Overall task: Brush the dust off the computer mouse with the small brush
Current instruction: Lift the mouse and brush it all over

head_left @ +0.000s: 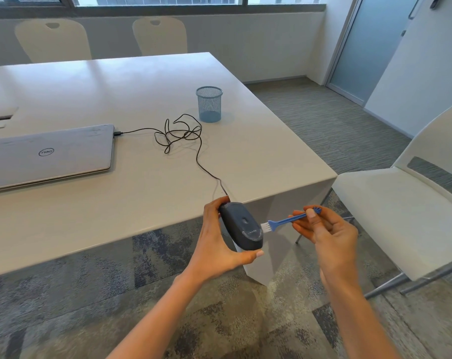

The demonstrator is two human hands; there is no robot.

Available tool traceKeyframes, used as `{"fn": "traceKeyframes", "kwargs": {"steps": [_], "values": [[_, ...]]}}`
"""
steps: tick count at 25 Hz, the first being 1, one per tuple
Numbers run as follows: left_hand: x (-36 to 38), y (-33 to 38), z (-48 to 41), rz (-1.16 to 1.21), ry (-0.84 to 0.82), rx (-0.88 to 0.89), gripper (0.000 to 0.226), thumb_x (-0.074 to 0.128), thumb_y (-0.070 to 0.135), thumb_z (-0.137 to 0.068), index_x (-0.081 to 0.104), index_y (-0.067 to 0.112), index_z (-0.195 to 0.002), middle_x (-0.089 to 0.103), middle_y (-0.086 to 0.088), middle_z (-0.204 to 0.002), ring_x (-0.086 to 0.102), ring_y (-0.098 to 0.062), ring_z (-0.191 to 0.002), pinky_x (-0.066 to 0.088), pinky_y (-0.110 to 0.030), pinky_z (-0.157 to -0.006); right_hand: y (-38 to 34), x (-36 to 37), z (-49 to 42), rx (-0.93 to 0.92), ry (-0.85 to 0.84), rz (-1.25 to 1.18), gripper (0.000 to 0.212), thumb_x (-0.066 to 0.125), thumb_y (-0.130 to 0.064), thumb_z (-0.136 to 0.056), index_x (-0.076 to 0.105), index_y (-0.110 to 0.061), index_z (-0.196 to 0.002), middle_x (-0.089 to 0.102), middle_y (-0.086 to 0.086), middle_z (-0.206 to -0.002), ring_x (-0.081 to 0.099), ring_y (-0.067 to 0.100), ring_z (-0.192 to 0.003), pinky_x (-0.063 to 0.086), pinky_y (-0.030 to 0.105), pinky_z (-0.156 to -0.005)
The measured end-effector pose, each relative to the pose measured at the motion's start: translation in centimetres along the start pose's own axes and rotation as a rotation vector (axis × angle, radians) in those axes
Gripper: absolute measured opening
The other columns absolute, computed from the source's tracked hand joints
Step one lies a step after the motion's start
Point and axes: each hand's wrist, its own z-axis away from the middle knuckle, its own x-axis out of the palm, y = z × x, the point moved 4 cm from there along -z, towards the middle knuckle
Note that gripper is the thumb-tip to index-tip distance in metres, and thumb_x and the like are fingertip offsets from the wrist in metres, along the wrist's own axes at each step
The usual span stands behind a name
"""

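Note:
My left hand (pixel 214 244) holds a dark grey wired computer mouse (pixel 241 225) in the air just off the table's near right corner, with its underside turned up. My right hand (pixel 323 229) pinches the handle end of a small blue brush (pixel 287 220). The brush's white bristles touch the right edge of the mouse. The mouse's black cable (pixel 188 141) runs back over the table in a loose tangle and is plugged into a shut silver laptop (pixel 48 156).
A blue mesh pen cup (pixel 209 104) stands on the white table (pixel 116 203) beyond the cable. A white chair (pixel 401 208) is close on the right, and two more chairs stand behind the table. Patterned carpet lies below my arms.

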Motion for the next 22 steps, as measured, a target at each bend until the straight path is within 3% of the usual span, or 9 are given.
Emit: {"fn": "traceKeyframes", "kwargs": {"steps": [3, 7, 13, 17, 22], "values": [[0.0, 0.0, -0.1, 0.039, 0.014, -0.015, 0.113, 0.095, 0.035, -0.059, 0.023, 0.026, -0.146, 0.040, 0.011, -0.141, 0.044, -0.005, -0.131, 0.037, -0.011, -0.103, 0.7, 0.0, -0.2, -0.013, 0.003, 0.086, 0.013, 0.057, -0.008, -0.096, 0.069, -0.012, -0.092, 0.077, 0.003, -0.083, 0.077, 0.015, -0.079, 0.060, 0.019, -0.068], [0.5, 0.2, -0.4, 0.056, 0.009, -0.024, 0.108, 0.096, 0.026, -0.060, 0.028, 0.018, -0.143, 0.047, 0.010, -0.136, 0.050, -0.010, -0.128, 0.042, -0.016, -0.100, 1.8, 1.9, 0.7, 0.040, -0.128, 0.126, 0.013, 0.057, -0.007, -0.096, 0.068, -0.013, -0.090, 0.077, 0.003, -0.083, 0.077, 0.014, -0.079, 0.061, 0.022, -0.072], [1.1, -0.1, -0.2, 0.041, -0.044, -0.050, 0.106, 0.095, 0.024, -0.061, 0.026, 0.022, -0.143, 0.047, 0.014, -0.132, 0.049, -0.001, -0.124, 0.039, -0.008, -0.096, 2.6, 2.8, 0.5, 0.053, -0.307, 0.354, 0.011, 0.052, -0.014, -0.100, 0.061, -0.009, -0.097, 0.079, -0.001, -0.084, 0.076, 0.013, -0.081, 0.060, 0.026, -0.076], [1.1, -0.3, -0.2, 0.013, -0.073, -0.091, 0.105, 0.094, 0.028, -0.061, 0.026, 0.027, -0.141, 0.044, 0.020, -0.131, 0.046, 0.006, -0.123, 0.038, -0.005, -0.094, 2.7, 2.5, 0.4, 0.122, -0.303, 0.292, 0.012, 0.051, -0.012, -0.101, 0.060, -0.006, -0.098, 0.079, -0.001, -0.080, 0.076, 0.013, -0.080, 0.060, 0.023, -0.074], [0.6, -0.1, -1.0, -0.152, -0.157, -0.088, 0.110, 0.086, 0.056, -0.053, 0.025, 0.032, -0.141, 0.042, 0.017, -0.131, 0.045, -0.005, -0.119, 0.042, -0.028, -0.099, 2.7, 2.2, 0.8, 0.172, -0.272, 0.189, 0.013, 0.049, -0.011, -0.101, 0.058, -0.003, -0.101, 0.079, 0.001, -0.079, 0.076, 0.014, -0.080, 0.060, 0.020, -0.070]]}}
